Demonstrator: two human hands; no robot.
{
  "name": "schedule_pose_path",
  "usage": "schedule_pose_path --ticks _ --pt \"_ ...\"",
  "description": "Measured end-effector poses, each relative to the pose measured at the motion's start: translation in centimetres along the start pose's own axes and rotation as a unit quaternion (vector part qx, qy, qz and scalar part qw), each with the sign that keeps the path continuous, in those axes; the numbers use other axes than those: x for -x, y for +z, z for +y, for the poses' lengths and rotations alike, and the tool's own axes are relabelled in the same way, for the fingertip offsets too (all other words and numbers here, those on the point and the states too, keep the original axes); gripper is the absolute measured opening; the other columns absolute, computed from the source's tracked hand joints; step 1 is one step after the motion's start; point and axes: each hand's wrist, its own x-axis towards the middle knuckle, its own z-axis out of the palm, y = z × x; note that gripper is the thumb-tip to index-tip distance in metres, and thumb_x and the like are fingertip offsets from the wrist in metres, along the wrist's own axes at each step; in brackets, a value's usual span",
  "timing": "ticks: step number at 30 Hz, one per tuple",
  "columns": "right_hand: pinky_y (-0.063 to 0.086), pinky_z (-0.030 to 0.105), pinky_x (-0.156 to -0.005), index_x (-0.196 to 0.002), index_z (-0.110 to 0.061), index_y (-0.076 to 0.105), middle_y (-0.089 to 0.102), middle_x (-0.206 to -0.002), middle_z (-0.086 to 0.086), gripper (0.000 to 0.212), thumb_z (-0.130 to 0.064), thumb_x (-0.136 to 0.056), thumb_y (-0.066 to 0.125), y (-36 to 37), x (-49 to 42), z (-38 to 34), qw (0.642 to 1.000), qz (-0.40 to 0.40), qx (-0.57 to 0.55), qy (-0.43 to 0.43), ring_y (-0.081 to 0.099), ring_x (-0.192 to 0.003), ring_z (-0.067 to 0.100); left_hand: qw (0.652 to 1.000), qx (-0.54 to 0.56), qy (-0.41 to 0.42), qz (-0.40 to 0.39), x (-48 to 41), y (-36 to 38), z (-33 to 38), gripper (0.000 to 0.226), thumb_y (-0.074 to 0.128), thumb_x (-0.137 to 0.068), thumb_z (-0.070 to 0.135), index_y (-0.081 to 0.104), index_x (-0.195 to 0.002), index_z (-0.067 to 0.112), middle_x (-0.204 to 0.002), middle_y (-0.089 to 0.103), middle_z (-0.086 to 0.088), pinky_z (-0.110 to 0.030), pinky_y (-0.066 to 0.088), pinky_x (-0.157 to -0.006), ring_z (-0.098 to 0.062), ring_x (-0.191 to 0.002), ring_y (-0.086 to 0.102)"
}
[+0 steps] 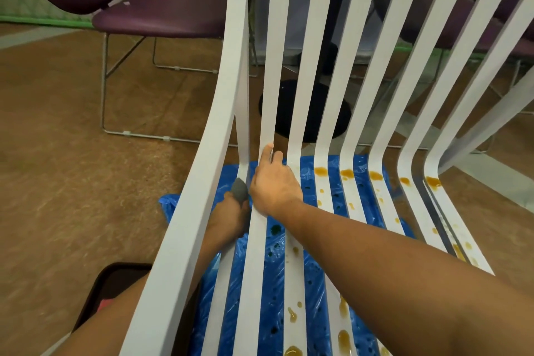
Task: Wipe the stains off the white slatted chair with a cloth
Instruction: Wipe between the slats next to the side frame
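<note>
The white slatted chair (291,95) fills the middle of the room, standing on a blue plastic sheet (276,272). The person's right hand (274,186) grips a left-hand slat at the bend of seat and back, thumb lying up along it. Just left, the left hand (229,215) reaches between the slats, fingers bunched round a grey cloth (239,189). Amber stains (320,172) dot the slats to the right.

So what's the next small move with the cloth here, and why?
Probably draw the left hand with the grey cloth up and over to the amber stains near the seat's bend. The cloth sits low at the left edge of the chair, which looks clean there, while the right hand grips it; the stains lie further right.
</note>
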Motion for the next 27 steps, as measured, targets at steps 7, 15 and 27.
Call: schedule_pose_path --ticks 7,15,27 --pt "0.05 0.039 -0.08 -0.156 -0.008 0.001 0.035 -0.138 0.015 0.078 -0.018 -0.095 0.049 -0.4 0.2 0.0 1.0 -0.017 -0.004 -0.002 0.056 -0.098 0.032 0.999 -0.029 -0.016 -0.017 6.7 0.8 -4.4 0.033 0.051 -0.101 0.046 0.045 -0.104 0.014 -0.087 0.06 0.001 -0.028 0.043 -0.061 -0.01 -0.073 0.057" --pt "0.052 0.041 -0.085 -0.156 -0.009 0.002 0.033 -0.143 0.017 0.078 -0.02 -0.095 0.049 -0.3 0.2 -0.1 1.0 -0.02 -0.011 -0.001 0.057 -0.102 0.034 0.998 0.019 -0.027 -0.062 12.5 1.0 -6.7 0.029 0.057 -0.1 0.04 0.037 -0.09 0.023 -0.086 0.061 0.003 -0.021 0.039 -0.056 -0.006 -0.074 0.06" --pt "0.05 0.038 -0.079 -0.156 -0.007 0.002 0.037 -0.134 0.015 0.076 -0.02 -0.096 0.047 -0.2 0.2 -0.3 1.0 -0.007 -0.004 -0.001 0.056 -0.094 0.03 0.999 -0.003 -0.038 0.0 2.0 0.9 -1.2 0.026 0.04 -0.106 0.033 0.045 -0.113 0.008 -0.101 0.057 -0.007 -0.034 0.044 -0.076 -0.022 -0.087 0.055"
